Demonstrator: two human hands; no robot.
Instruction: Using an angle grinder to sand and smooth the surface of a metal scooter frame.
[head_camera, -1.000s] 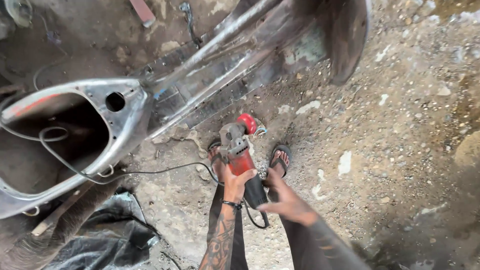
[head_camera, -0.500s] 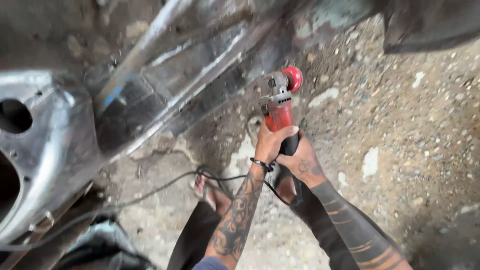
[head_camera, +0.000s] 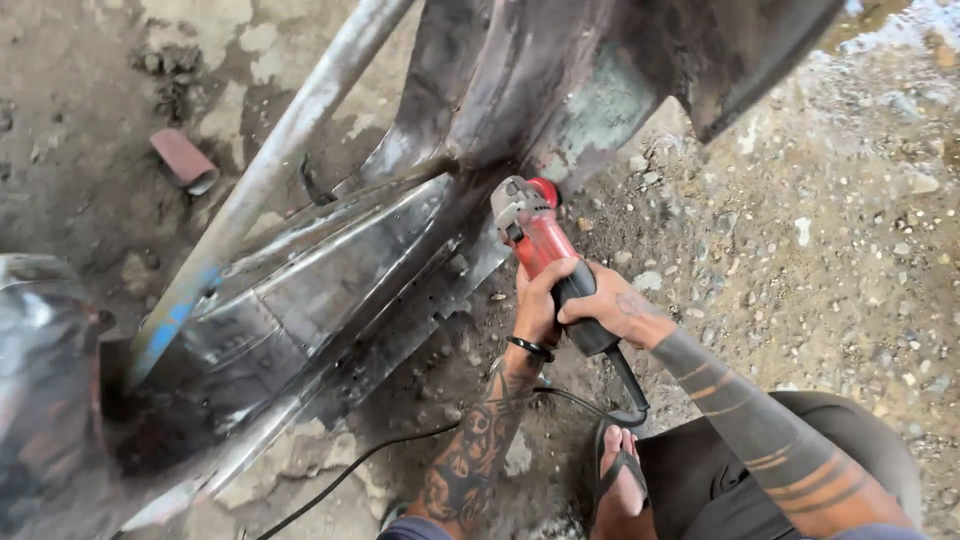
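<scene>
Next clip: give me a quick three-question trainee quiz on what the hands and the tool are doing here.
1. True or false: both hands grip the red angle grinder.
2. Which hand sits nearer the grinder's head? A) left hand B) right hand
3. Fill in: the grinder's head is at the edge of the bare ______ frame, which lies on the gravel ground.

Key:
1. True. Both wrap the tool's body.
2. A. The left hand holds the red part; the right hand holds the black rear grip, where the power cord leaves.
3. Metal.
</scene>
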